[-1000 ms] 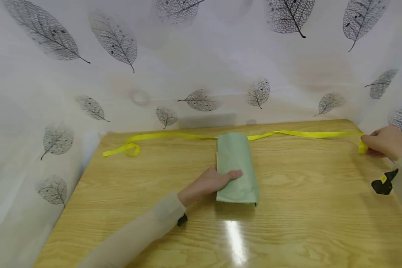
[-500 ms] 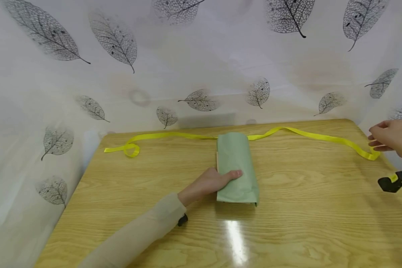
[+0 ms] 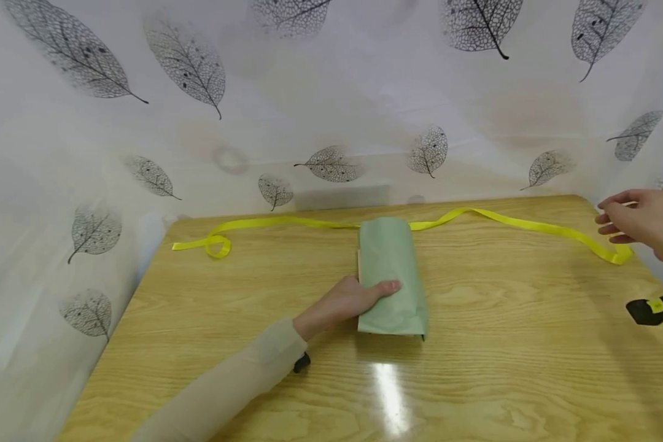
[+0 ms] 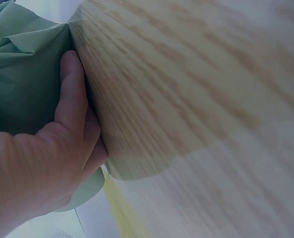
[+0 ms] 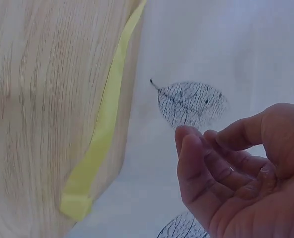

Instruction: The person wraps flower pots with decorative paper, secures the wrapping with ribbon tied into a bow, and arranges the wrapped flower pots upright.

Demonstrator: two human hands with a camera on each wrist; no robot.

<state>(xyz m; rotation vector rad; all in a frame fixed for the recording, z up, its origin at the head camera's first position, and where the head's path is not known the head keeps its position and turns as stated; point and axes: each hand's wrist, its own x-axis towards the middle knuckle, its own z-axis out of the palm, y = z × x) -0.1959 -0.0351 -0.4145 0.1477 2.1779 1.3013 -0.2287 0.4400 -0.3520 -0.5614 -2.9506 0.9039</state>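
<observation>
A long package wrapped in pale green paper [image 3: 389, 255] lies at the middle of the wooden table. My left hand [image 3: 349, 302] grips its near left side, thumb across the top; in the left wrist view other fingers of this hand [image 4: 47, 153] go down the package's side by the tabletop. A flat yellow ribbon [image 3: 530, 226] runs along the far part of the table, and the package hides its middle stretch. Above the ribbon's right end hovers my right hand [image 3: 646, 224]. Its fingers are loosely bent with nothing between them, apart from the ribbon in the right wrist view.
The ribbon's left end forms a small loop [image 3: 218, 247] on the table [image 3: 503, 344]. A white cloth printed with dark leaves [image 3: 364, 92] hangs behind the table and at both sides. Each wrist bears a small black device [image 3: 649, 311].
My right hand has let go of the ribbon's right end and risen away. That end has dropped into a slack curve at the table's right edge. The left hand and package stay put.
</observation>
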